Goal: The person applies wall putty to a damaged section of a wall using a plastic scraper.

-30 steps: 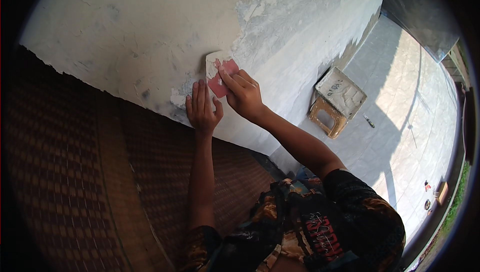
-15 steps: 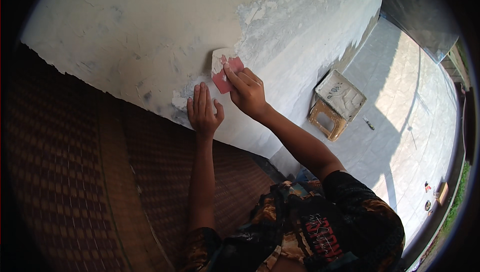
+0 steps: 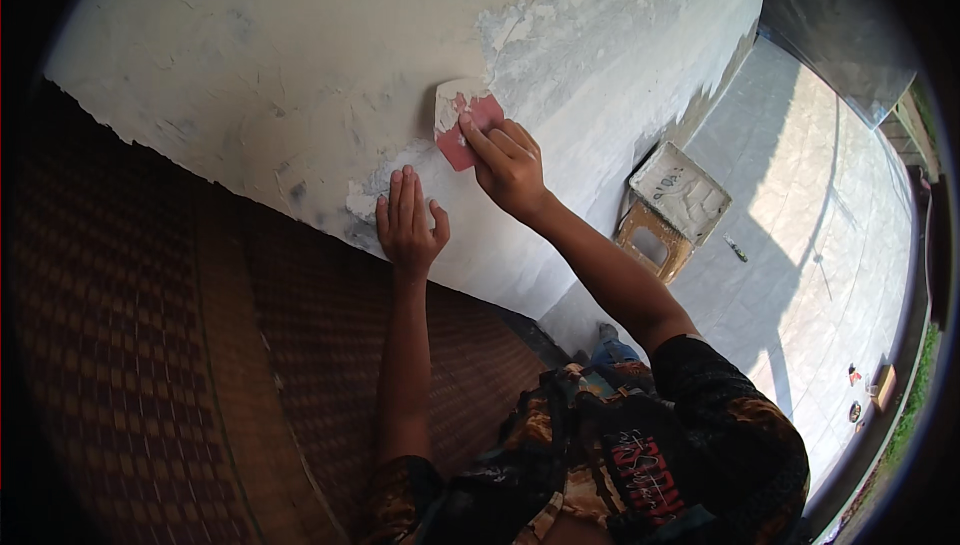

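Head view: the pink scraper [image 3: 456,145], putty-coated along its far end, lies at the pale wall [image 3: 330,75], just left of the right hand [image 3: 513,170], which grips it. Nearer the body and left of the scraper, the left hand [image 3: 407,230] lies flat, extended, holding nothing, apart from it.

Floor [image 3: 755,290]: pale grey, marked with thin lines; shaded toward the left, sunlit in patches toward the right. Standing on it, right of centre, is a tan plastic stool [image 3: 676,252] with an opening and whitish smears. A rectangular, off-white, soiled tray [image 3: 698,172] overlaps the stool's far side; support unconfirmed. Just right lies a slim dark-and-green tool [image 3: 736,249]. Near right: a tan rectangular block [image 3: 883,387] and small objects, too small to identify.
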`<state>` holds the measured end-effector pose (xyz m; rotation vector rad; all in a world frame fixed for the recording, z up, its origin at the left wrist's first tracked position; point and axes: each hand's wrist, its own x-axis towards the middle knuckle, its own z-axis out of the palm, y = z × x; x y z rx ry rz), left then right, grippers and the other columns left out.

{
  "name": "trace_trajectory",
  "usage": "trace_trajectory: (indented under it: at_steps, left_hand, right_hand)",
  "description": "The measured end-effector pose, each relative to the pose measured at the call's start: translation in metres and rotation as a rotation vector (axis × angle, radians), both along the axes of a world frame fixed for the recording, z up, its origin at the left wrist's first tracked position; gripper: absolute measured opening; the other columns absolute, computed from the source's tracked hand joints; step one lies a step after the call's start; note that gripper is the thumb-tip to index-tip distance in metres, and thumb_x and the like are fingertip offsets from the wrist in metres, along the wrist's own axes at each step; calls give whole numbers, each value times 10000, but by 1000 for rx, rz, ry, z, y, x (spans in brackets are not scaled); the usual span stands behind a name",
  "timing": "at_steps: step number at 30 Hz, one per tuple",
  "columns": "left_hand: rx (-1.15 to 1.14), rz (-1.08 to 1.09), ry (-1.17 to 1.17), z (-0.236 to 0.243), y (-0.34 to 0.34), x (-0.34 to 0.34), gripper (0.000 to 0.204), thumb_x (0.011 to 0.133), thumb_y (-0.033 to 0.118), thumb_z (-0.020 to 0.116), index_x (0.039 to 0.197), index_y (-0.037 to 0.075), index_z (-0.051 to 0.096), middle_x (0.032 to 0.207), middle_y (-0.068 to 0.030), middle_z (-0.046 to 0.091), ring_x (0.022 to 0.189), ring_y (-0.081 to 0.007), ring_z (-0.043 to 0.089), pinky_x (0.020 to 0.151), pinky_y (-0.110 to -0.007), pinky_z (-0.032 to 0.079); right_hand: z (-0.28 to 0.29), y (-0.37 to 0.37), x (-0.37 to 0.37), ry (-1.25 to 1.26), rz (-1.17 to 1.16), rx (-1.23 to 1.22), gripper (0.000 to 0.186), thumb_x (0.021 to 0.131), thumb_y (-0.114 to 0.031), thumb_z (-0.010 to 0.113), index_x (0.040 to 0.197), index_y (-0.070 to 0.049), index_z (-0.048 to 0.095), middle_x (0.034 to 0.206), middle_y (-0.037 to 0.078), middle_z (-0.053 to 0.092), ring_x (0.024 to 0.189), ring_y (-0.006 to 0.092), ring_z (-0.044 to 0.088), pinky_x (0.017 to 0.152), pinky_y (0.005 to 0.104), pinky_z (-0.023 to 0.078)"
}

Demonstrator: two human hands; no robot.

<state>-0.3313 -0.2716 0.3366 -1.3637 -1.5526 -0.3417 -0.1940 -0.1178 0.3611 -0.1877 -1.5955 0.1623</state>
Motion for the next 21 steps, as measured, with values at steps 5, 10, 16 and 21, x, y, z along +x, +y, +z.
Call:
trace_trajectory:
  at_steps: [5,10,16,21]
  left_hand:
    - [10,-12,28,1,2,-2,482,902,176,551,1331,-43,573,1424,-127,577,1365,-249,513,1178,-422,245]
    - [5,-1,24,-2,1,-3,481,902,177,550,1328,-43,574,1419,-129,580,1364,-252,514,1175,-425,249]
    - [-7,5,8,0,-2,-1,478,904,179,550,1329,-41,574,1420,-127,579,1370,-247,508,1176,-424,246]
    - [14,-10,28,-1,4,-1,473,905,174,547,1326,-38,576,1426,-121,575,1373,-243,505,1179,-422,243]
  right_hand:
    - [25,39,-13,48,-53,1,548,701,75,681,1242,-8,658,718,54,527,700,232,555,623,362,487]
    - [-35,-9,-16,-31,50,-85,576,698,108,686,1264,8,641,738,70,552,704,247,561,604,368,503]
    - [22,3,1,36,22,-96,606,693,85,693,1285,-26,633,728,57,551,764,225,606,577,347,531]
    - [13,31,-18,38,-30,-70,589,722,72,683,1300,-25,620,728,51,557,758,220,605,546,358,527]
